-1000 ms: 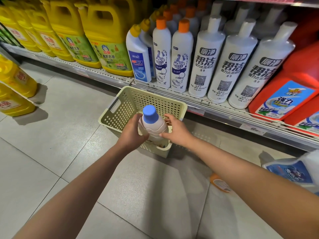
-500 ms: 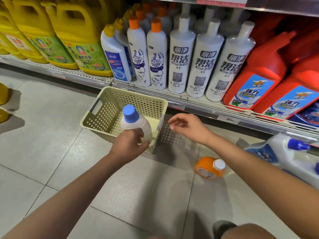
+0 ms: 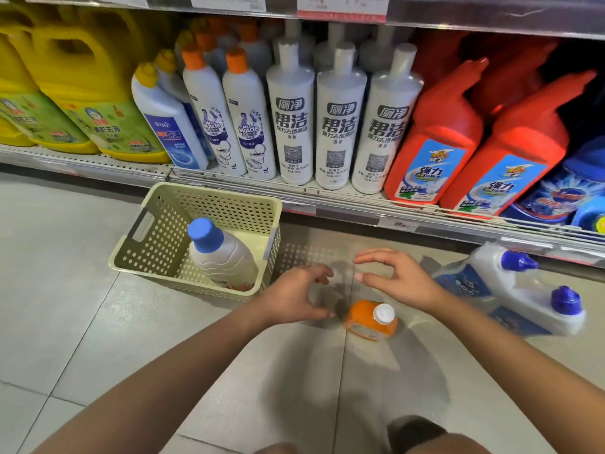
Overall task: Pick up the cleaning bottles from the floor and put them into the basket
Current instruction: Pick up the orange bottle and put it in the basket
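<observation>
Hovering with both hands empty over the floor bottles.

Nearest, an orange bottle (image 3: 371, 319) lay on the tile; the left hand (image 3: 294, 298) at its 10 o'clock and the right hand (image 3: 397, 281) at its 12 o'clock had fingers spread wide, touching nothing. At 3 o'clock lay 2 white bottles (image 3: 510, 290). Farther, at 10 o'clock, the basket (image 3: 157, 257) held 1 blue-capped bottle (image 3: 221, 257), leaning.

"Mr Muscle" on orange-capped shelf bottles (image 3: 250, 126); "帮洁" on white ones (image 3: 290, 126)

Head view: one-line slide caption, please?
Both open hands above small orange bottle; white blue-capped bottle in beige perforated basket.
</observation>
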`<state>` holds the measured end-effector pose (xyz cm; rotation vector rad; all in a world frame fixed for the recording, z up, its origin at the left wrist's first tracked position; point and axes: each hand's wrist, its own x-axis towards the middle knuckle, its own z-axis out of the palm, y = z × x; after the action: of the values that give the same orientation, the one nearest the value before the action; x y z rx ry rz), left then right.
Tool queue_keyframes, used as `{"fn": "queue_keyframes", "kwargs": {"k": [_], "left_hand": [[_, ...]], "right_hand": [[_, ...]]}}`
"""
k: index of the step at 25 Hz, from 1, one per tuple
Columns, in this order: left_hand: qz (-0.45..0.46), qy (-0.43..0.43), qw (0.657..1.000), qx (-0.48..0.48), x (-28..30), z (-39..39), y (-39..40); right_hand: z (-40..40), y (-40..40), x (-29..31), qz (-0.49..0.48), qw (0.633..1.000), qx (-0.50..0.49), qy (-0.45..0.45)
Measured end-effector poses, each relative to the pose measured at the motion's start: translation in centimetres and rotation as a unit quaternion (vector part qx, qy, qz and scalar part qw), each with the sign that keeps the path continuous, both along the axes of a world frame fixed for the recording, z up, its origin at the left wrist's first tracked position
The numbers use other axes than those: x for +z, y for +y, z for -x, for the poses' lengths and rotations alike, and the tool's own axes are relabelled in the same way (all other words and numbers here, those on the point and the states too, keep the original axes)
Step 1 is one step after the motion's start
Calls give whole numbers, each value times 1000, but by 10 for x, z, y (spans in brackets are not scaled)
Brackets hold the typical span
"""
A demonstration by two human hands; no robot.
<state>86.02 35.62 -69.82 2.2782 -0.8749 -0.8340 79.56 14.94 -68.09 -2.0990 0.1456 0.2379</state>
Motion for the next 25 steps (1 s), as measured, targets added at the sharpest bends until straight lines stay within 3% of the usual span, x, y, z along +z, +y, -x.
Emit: {"fn": "queue_keyframes", "kwargs": {"k": [6, 10, 25], "left_hand": [[-13, 62, 998, -29, -32, 11, -43], [-29, 66, 996, -54, -53, 16, -57], [24, 61, 997, -28, -51, 24, -51]], "right_hand": [[38, -28, -30, 28, 995, 36, 93], [55, -26, -54, 50, 993, 33, 104], [66, 0, -64, 47, 998, -32, 12]]}}
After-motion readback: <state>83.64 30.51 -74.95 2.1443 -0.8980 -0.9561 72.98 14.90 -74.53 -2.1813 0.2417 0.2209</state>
